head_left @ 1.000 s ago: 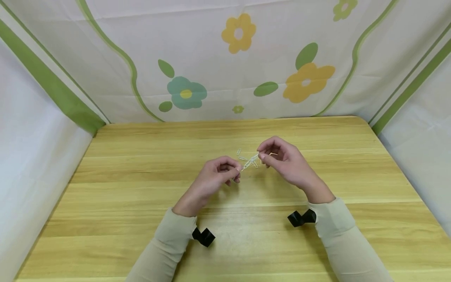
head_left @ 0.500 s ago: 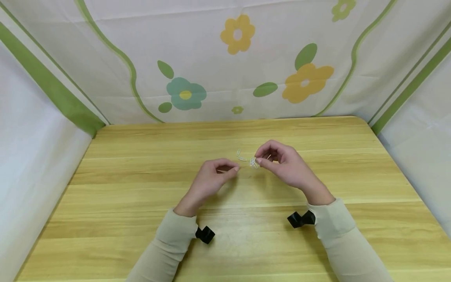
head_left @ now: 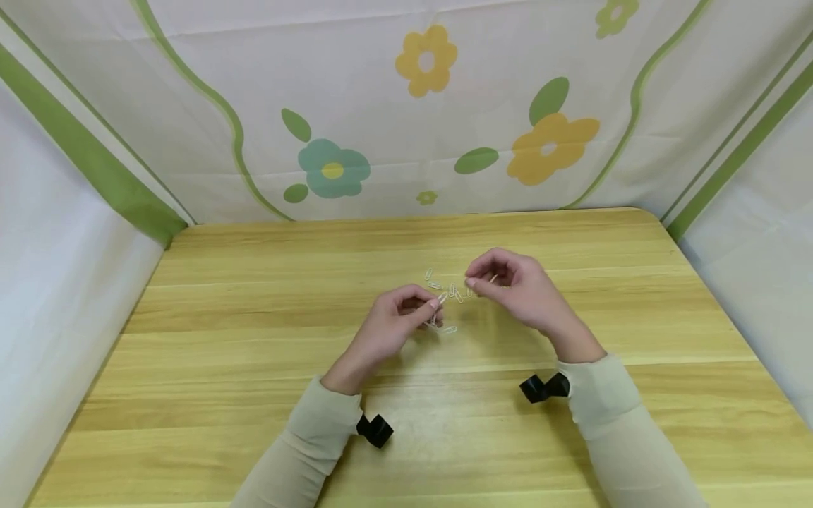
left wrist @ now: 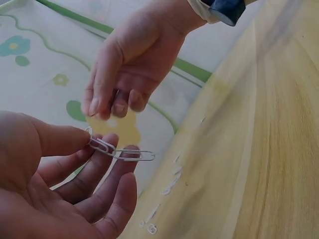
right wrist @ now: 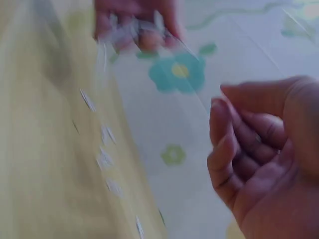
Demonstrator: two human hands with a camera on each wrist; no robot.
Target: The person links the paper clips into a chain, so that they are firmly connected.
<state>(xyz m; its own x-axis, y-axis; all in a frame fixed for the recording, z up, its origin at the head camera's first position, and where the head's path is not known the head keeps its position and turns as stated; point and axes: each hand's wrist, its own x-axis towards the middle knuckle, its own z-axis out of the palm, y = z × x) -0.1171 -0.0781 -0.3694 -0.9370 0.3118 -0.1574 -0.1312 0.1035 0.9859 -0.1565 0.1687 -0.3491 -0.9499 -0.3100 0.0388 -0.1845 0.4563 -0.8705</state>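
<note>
Between its thumb and forefinger my left hand (head_left: 403, 317) pinches a short chain of white paper clips (left wrist: 103, 145). Part of the chain rests across the other fingers in the left wrist view, and its end clip (head_left: 449, 329) hangs out past the hand in the head view. To the right, my right hand (head_left: 519, 293) is raised with loosely bent fingers. Nothing shows between its thumb (right wrist: 259, 97) and fingers in the right wrist view. Loose paper clips (head_left: 456, 293) lie on the table between and beyond the two hands.
The wood-grain table (head_left: 222, 339) runs to a white curtain (head_left: 394, 141) with printed flowers at its back edge. Fabric also hangs at both sides. A black wrist camera (head_left: 376, 430) sits on the left cuff, another (head_left: 543, 388) on the right.
The hands were close with the clips stretched between them; now the right hand has drawn up and away. The chain hangs from the left hand, which has moved slightly right.
</note>
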